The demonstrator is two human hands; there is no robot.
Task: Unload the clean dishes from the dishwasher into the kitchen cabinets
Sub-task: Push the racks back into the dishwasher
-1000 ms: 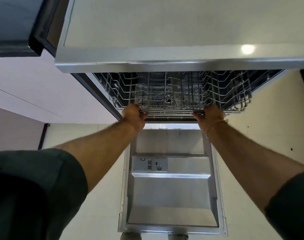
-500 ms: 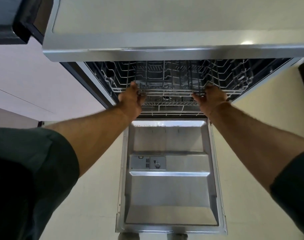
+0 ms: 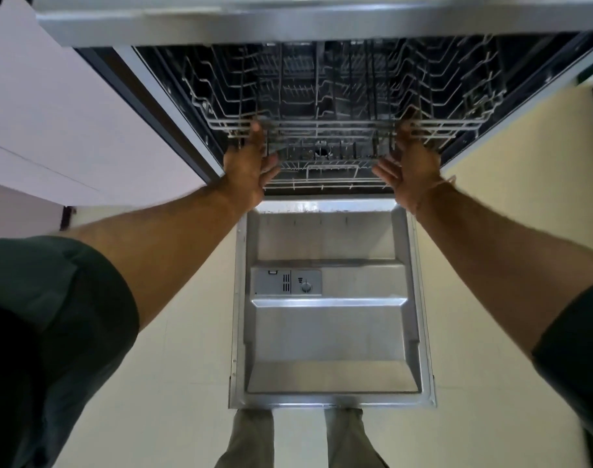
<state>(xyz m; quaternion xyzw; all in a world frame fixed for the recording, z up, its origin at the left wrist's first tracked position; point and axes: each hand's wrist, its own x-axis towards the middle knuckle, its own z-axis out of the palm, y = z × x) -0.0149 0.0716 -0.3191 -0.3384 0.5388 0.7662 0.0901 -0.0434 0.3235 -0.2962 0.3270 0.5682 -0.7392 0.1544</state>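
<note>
The dishwasher stands open with its steel door [image 3: 332, 332] folded down flat in front of me. The upper wire rack [image 3: 322, 126] sits inside the tub and holds no dishes that I can see. Below it, the front of the lower rack [image 3: 332, 173] shows, also bare. My left hand [image 3: 251, 170] rests its fingertips against the left part of the upper rack's front rail, thumb spread. My right hand [image 3: 410, 167] does the same at the right part of the rail. Neither hand holds anything.
A steel counter edge [image 3: 288, 25] overhangs the dishwasher opening. A pale cabinet front [image 3: 69, 113] stands at the left. The detergent dispenser [image 3: 286, 282] sits in the door. My legs [image 3: 251, 437] stand just behind the door's edge on the cream floor [image 3: 170, 366].
The upper rack has slid back into the dishwasher. Both hands followed it forward and went from curled over the front rail to flat, spread fingers against it.
</note>
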